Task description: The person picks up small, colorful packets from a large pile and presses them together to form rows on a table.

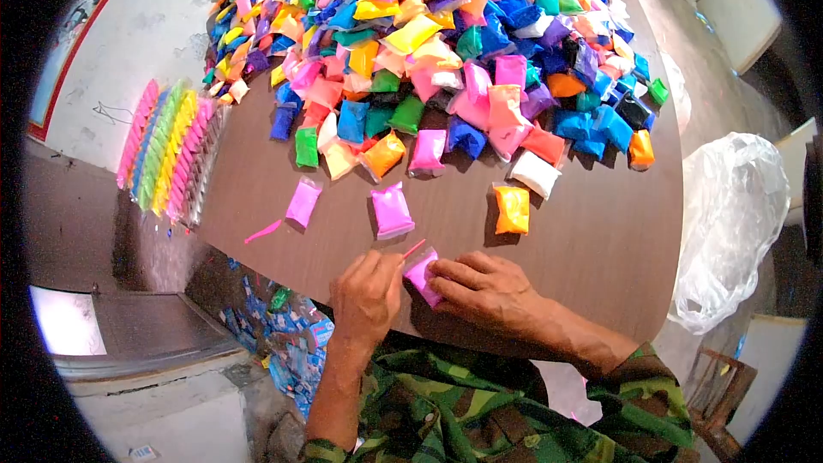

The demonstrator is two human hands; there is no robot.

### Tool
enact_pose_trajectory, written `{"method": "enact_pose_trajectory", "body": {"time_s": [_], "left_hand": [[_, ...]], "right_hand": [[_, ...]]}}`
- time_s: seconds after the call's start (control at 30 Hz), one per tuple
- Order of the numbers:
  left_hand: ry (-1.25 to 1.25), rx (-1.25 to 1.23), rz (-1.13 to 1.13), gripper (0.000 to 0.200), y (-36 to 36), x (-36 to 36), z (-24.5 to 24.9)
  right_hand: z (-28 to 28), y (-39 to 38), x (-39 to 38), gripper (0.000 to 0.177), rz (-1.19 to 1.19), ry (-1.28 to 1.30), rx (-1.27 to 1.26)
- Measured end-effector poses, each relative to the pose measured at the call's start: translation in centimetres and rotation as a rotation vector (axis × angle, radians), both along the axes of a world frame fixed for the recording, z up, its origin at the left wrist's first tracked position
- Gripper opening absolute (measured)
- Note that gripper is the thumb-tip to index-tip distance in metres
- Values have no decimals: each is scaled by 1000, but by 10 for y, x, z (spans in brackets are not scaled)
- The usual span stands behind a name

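My left hand [367,293] is closed, its fingertips pinching a thin pink stick [414,249] that points up and right across the top of a small pink packet [421,278]. My right hand [489,287] grips this packet from its right side, fingers bent over it near the table's front edge. Just beyond my hands lie another pink packet [393,211], a smaller pink packet [303,202] and an orange packet [512,209]. To the left rests a slim pink plastic tool [263,231], flat on the tabletop.
A big heap of packets in many colours [446,51] covers the far part of the brown table [600,249]. Striped long packs [171,150] stand by its left edge. A clear plastic bag [729,223] is at the right; blue wrappers [296,347] lie on the floor.
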State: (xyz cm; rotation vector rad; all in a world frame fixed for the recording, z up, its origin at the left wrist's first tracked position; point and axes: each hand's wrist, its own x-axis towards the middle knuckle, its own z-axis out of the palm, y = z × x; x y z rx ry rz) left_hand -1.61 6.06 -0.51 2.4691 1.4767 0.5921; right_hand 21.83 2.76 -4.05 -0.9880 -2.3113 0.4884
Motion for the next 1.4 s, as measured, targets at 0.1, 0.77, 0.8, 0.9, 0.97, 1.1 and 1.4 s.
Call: {"method": "enact_pose_trajectory", "body": {"time_s": [0.1,0.77,0.8,0.9,0.97,1.1,1.4], "left_hand": [[-6,-46,-31,9,-6,7,7],[-40,-67,21,9,-7,-6,6],[-45,-88,25,9,-12,-6,8],[-78,-118,71,8,-22,-11,5],[-120,-104,130,8,-22,-21,-13],[-81,-133,149,8,-22,-22,1],[2,-55,182,9,-30,-33,-4]], "right_hand": [[-2,-1,0,44,-7,7,-15],[-4,-2,0,47,-9,-17,-20],[-4,-3,-1,47,-7,-13,-17],[-2,-1,-2,46,-4,-8,6],[-5,0,-3,42,-21,-9,27],[1,-3,-2,40,-26,-35,-12],[19,0,-7,32,-59,-9,16]]}}
